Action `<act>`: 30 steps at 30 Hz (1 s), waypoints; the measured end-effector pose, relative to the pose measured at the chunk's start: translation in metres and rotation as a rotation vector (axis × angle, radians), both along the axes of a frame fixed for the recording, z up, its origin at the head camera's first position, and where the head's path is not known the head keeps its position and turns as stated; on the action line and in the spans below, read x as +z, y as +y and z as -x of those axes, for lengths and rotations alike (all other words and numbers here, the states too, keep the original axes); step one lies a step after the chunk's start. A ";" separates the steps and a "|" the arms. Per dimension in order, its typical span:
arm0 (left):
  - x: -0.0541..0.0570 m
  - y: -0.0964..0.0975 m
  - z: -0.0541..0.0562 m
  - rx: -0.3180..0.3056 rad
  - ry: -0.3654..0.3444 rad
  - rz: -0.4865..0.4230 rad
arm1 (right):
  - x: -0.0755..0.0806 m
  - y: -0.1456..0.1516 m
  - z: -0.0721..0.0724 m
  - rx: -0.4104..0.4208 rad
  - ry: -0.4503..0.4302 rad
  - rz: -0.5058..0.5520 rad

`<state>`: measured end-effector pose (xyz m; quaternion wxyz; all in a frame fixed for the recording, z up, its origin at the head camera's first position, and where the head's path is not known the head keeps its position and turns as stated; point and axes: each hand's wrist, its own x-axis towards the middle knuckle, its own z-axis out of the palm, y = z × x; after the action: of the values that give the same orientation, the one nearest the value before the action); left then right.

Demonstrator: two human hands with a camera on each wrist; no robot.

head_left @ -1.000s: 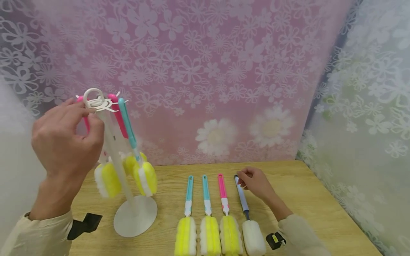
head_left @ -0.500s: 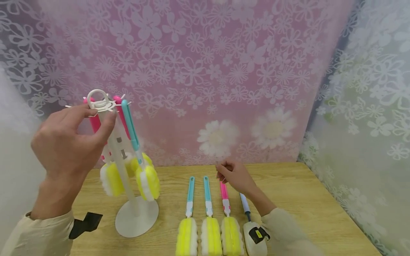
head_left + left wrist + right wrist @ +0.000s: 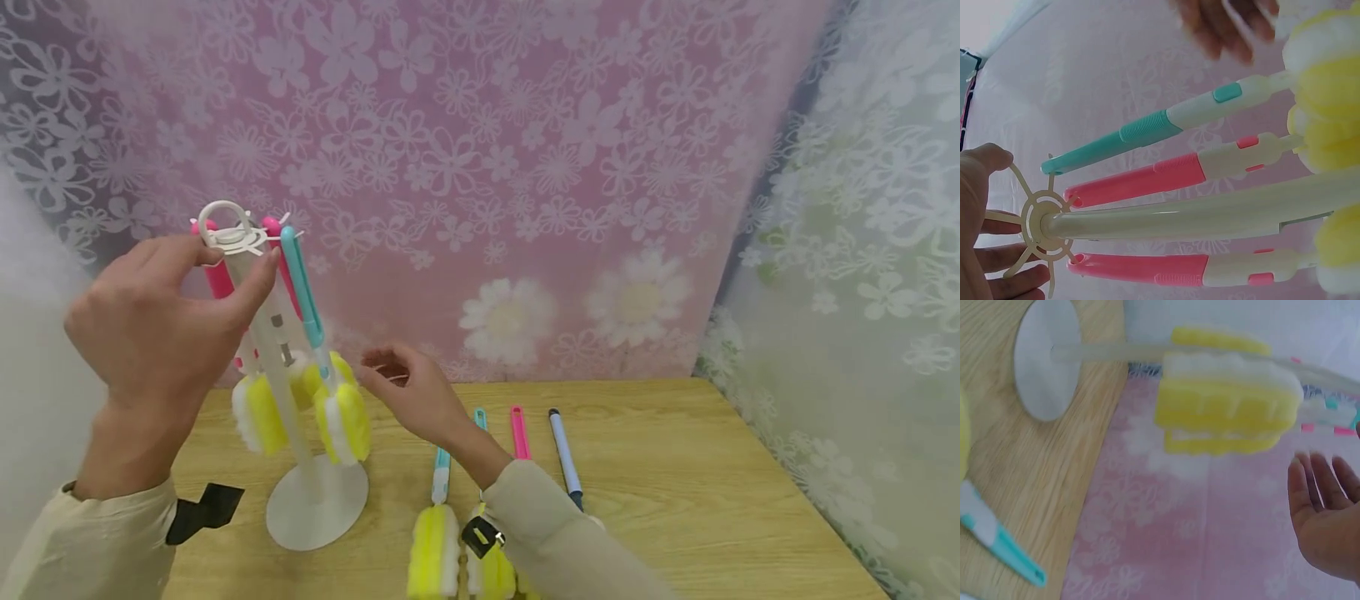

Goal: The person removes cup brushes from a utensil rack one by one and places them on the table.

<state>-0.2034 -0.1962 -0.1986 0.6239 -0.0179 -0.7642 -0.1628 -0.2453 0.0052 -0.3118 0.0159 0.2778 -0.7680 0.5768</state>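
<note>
My left hand (image 3: 161,321) holds the hooked top ring (image 3: 1047,225) of a white stand (image 3: 281,400), thumb and fingers at its hooks. Three sponge brushes hang there: a turquoise-handled brush (image 3: 1147,128) and two pink-handled ones, a middle pink brush (image 3: 1172,175) and a lower pink brush (image 3: 1160,269). Their yellow-and-white sponge heads (image 3: 1229,400) point down. My right hand (image 3: 420,400) is just right of the hanging sponges, fingers loosely bent and holding nothing. In the right wrist view that hand (image 3: 1329,525) appears apart from the brushes.
On the wooden table (image 3: 675,467) lie a turquoise brush (image 3: 432,550), a second turquoise brush (image 3: 481,417), a pink brush (image 3: 520,433) and a blue-grey brush (image 3: 564,454), partly covered by my right arm. Behind rises a flowered pink curtain (image 3: 480,167).
My right hand has moved left, from the blue-grey brush's handle past the pink one to beside the hanging sponges. The left hand stays at the stand's top, which has shifted slightly.
</note>
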 end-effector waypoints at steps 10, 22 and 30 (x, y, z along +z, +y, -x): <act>0.003 0.007 -0.002 -0.035 -0.009 -0.016 | 0.008 -0.037 -0.004 -0.018 0.053 0.109; 0.002 0.021 -0.002 -0.025 -0.045 -0.050 | 0.001 -0.042 -0.002 -0.081 0.128 0.148; 0.003 0.023 -0.002 -0.041 -0.067 -0.073 | 0.006 -0.030 -0.008 -0.089 0.119 0.244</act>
<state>-0.2019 -0.1731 -0.1952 0.5946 -0.0053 -0.7778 -0.2037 -0.2371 -0.0248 -0.3061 0.1203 0.2733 -0.7016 0.6470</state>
